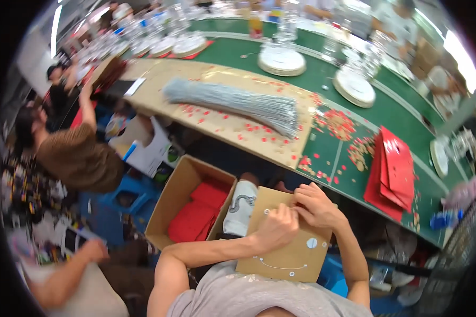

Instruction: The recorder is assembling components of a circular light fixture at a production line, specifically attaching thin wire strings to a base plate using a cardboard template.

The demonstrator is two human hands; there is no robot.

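Observation:
A flat brown cardboard sheet [280,253] rests tilted against my lap. It bears small white rings, a pale round spot and a thin white curved line near its lower edge. Over its upper half, my left hand [276,228] is closed with the fingers bunched together. Close beside it, my right hand [316,206] bends over the sheet's upper right part, its fingers curled inward and nearly meeting the left ones. Whatever is pinched between the fingers is too small or hidden to make out.
An open cardboard box [158,222] holding red folded pieces [198,214] stands at my left. On the green table [238,45] ahead lie a bundle of thin grey strands [232,105], scattered red and tan bits [336,124] and stacked red sheets [390,174]. A co-worker [79,156] sits at left; a fan [463,243] stands right.

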